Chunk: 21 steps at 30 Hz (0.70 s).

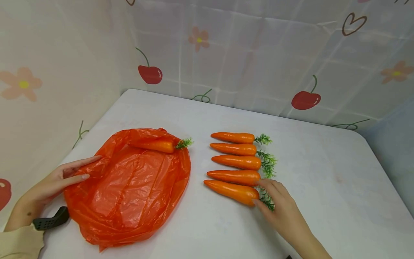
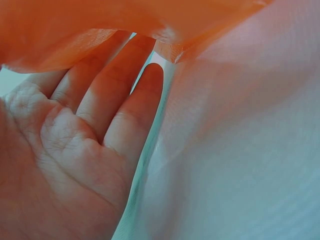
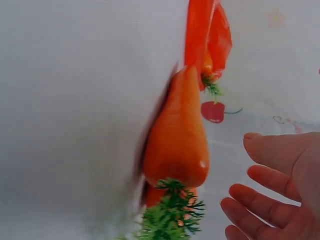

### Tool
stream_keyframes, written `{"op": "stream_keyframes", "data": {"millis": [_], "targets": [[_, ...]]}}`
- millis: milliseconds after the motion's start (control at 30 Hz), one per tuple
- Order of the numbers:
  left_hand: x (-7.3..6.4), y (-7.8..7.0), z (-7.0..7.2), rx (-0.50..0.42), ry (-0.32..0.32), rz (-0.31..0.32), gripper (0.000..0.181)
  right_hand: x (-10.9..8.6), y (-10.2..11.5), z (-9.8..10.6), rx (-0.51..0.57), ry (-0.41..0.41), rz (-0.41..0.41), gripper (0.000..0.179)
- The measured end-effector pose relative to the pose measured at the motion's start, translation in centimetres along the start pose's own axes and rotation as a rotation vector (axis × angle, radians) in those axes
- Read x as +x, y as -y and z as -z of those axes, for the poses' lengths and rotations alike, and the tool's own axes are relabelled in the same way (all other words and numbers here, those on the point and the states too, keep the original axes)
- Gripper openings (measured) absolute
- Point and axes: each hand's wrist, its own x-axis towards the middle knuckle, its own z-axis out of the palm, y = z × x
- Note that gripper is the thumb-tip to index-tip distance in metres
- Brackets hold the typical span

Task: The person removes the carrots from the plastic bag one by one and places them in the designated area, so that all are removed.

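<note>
On the left lies a red plastic bag (image 1: 136, 187), its mouth spread wide. My left hand (image 1: 56, 180) rests at its left edge; in the left wrist view its fingers (image 2: 97, 95) extend beneath the orange-looking film. One carrot (image 1: 158, 145) lies inside the far rim, with its green top sticking out. To the right, several carrots lie in a stacked row, tips pointing left. Beside the thick end of the nearest carrot (image 1: 233, 191) is my right hand (image 1: 281, 205), thumb and fingers spread around its leafy top (image 3: 172, 212). The right wrist view shows the fingers apart from that carrot.
A white table (image 1: 323, 169) carries everything. Patterned sheeting (image 1: 245, 61) with cherries and flowers hangs behind it and along the left side. Near my left wrist is a black strap-like piece (image 1: 51, 219).
</note>
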Motion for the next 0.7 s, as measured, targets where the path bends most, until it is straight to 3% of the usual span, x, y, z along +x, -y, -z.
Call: {"op": "stream_keyframes", "data": {"millis": [233,367,600,700], "targets": [[0.0,-0.3,0.0,0.012,-0.012,-0.006,0.049,3.1,1.8,1.6,0.113,-0.017,0.106,0.05],[0.0,-0.3,0.0,0.016,-0.014,0.005,0.048,5.4,3.8,1.8,0.191,0.016,0.152,0.048],[-0.1,0.0,0.2,0.002,0.006,-0.001,0.048,9.9,7.1,-0.4,0.311,0.071,0.266,0.042],[-0.1,0.0,0.1,0.006,0.012,-0.007,0.048,11.7,8.2,-1.9,0.359,0.105,0.27,0.038]]}}
